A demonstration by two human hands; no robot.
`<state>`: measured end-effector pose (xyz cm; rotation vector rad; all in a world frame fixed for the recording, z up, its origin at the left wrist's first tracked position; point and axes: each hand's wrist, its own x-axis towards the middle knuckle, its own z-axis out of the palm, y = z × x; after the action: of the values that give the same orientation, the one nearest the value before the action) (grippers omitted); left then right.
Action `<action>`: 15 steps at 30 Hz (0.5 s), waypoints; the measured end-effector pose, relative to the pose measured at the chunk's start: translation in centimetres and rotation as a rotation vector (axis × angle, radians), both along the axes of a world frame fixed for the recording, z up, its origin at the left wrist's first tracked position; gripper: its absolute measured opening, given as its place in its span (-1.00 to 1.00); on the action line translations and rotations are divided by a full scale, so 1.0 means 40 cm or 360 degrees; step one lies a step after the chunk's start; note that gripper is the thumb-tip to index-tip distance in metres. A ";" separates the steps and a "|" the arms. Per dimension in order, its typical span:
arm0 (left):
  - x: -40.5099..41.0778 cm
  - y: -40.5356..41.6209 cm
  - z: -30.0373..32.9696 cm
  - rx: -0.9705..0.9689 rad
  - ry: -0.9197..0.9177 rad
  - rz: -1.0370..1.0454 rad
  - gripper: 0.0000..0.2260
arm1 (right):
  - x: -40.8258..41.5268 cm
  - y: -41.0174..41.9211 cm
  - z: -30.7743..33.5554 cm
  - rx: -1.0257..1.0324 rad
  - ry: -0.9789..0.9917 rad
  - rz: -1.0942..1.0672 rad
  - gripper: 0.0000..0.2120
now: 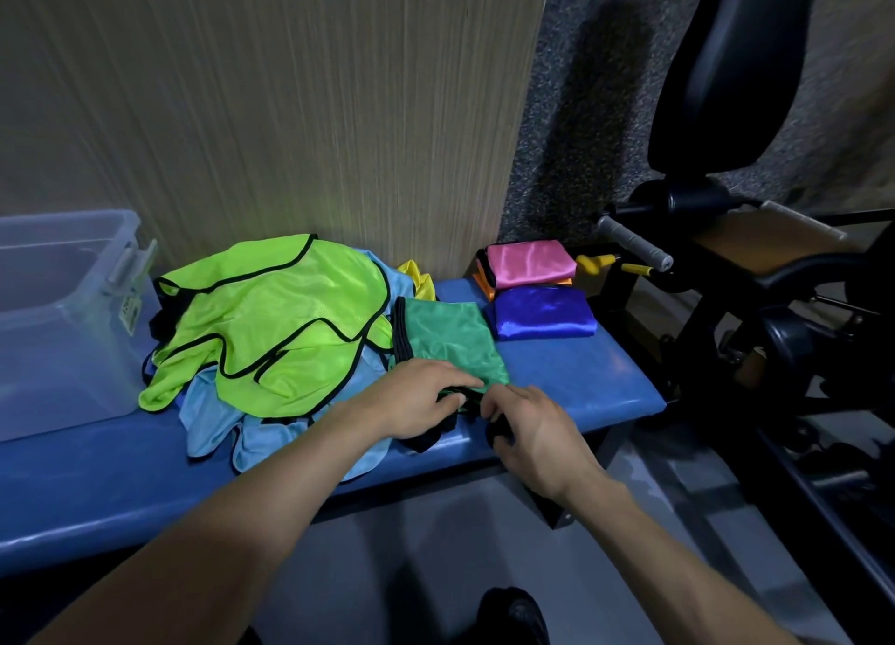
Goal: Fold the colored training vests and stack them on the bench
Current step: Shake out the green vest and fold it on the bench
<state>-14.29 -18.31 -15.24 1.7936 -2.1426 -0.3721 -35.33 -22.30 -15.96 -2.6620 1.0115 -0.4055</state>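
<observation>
A dark green vest [448, 341] with black trim lies partly folded on the blue bench [581, 373]. My left hand [416, 397] lies on its near edge, fingers curled over the fabric. My right hand [523, 424] pinches the black trim at the near right corner. To the left lies a loose heap: a lime green vest [271, 324] over light blue vests [227, 421], with a yellow one [416, 276] peeking out behind. At the bench's far right sit folded vests: a pink one [530, 261] on an orange one [484, 283], and a royal blue one [542, 312].
A clear plastic bin [63, 305] stands on the bench's left end. A wood-grain wall panel [290, 111] rises behind. Black gym equipment [726, 111] with grey handles [634, 247] crowds the right side. My shoe [513, 615] is on the grey floor below.
</observation>
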 end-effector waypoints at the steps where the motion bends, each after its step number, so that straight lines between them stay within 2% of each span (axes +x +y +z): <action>1: -0.001 -0.001 -0.001 0.0001 -0.0016 -0.0001 -0.68 | -0.005 -0.004 -0.003 0.0039 -0.0010 0.0004 -0.61; 3: -0.002 -0.002 -0.002 -0.0001 -0.0049 -0.0001 -0.68 | -0.018 -0.011 -0.006 0.0123 -0.0008 0.0015 -0.56; 7: -0.002 -0.006 -0.003 -0.0019 -0.0090 0.0001 -0.69 | -0.038 -0.009 -0.009 0.0191 -0.0031 -0.0036 -0.63; 10: -0.004 -0.008 -0.002 -0.0013 -0.0127 -0.0002 -0.69 | -0.040 -0.005 -0.013 0.0129 -0.0016 -0.0106 -0.72; 13: -0.006 -0.008 -0.001 -0.0001 -0.0140 -0.0001 -0.69 | -0.037 0.000 -0.010 0.0038 0.0099 -0.0067 -0.90; 15: -0.004 -0.008 -0.002 0.0016 -0.0142 0.0001 -0.69 | -0.039 0.000 -0.011 -0.0024 0.0141 -0.0033 -0.85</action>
<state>-14.45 -18.63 -15.31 1.8490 -2.2035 -0.3084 -36.88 -22.31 -16.39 -2.7065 1.0667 -0.3027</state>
